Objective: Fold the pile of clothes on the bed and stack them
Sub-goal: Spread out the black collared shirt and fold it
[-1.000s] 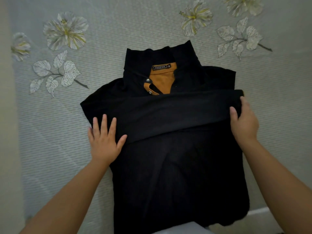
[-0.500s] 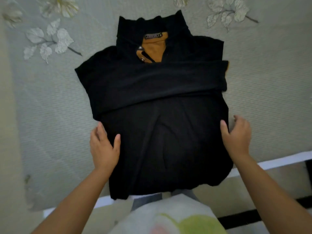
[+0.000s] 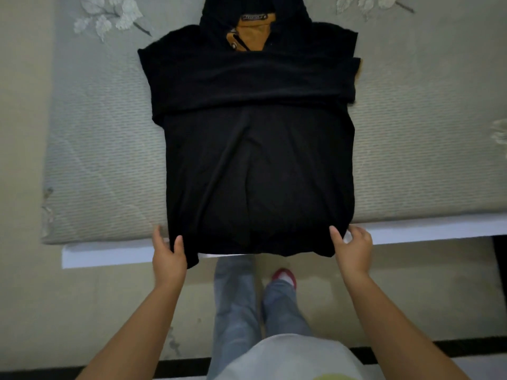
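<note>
Bed (image 3: 109, 160), pale floral cover, fills upper frame; floor below. Black shirt (image 3: 258, 165) flat at centre, sleeves folded across chest, hem overhanging bed edge. Left hand (image 3: 168, 256) and right hand (image 3: 352, 250) each pinch hem corner. Advice: lift both corners level, keep hem taut, lay onto collar squarely.

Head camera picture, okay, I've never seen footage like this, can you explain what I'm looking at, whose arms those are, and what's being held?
The picture comes from a camera worn on a person's head, looking down, so the two bare arms are the wearer's own. There is no machine here. A black shirt with an orange collar lining lies on a pale bed patterned with flowers, its sleeves folded across the chest. The left hand and the right hand each pinch a bottom corner of the shirt, thumbs on top, at the bed's near edge. Below, you see the wearer's jeans and a red slipper on the floor.
</note>
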Demonstrator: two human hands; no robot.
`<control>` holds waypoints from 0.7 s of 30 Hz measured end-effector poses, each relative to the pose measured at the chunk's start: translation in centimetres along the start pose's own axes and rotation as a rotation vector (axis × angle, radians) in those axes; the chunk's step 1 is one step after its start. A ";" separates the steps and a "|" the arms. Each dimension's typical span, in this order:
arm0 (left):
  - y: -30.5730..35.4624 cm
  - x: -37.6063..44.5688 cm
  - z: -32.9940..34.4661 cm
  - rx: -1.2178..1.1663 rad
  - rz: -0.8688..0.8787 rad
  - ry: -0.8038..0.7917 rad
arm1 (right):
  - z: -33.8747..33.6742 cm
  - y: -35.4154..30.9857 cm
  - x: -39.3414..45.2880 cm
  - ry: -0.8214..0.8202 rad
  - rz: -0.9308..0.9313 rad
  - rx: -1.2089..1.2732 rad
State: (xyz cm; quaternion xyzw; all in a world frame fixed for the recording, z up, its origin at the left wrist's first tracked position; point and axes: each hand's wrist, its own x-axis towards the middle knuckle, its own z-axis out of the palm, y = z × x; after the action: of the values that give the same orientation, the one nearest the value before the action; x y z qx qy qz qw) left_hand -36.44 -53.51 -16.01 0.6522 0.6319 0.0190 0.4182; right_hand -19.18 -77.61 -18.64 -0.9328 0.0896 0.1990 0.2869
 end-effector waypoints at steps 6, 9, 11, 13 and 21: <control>-0.9 -0.2 -0.7 -0.035 0.007 0.029 | -0.1 1.2 0.6 -0.082 0.046 0.143; -1.1 -0.7 -1.7 -0.008 0.029 0.018 | -1.5 1.5 0.0 -0.083 0.060 0.264; -1.3 -1.0 -2.3 0.030 0.045 0.013 | -2.5 1.6 -0.1 -0.045 0.064 0.317; -1.1 -1.4 -2.8 0.078 0.067 0.011 | -3.5 1.2 -0.2 -0.022 0.078 0.342; -0.2 -1.9 -4.8 0.341 0.153 -0.069 | -6.3 -1.8 -0.8 -0.099 -0.037 0.041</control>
State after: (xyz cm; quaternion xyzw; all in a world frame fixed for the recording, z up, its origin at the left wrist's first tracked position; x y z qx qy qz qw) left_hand -39.60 -52.63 -12.07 0.7601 0.5597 -0.0791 0.3206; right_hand -17.40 -79.69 -12.58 -0.9172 0.0623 0.2378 0.3135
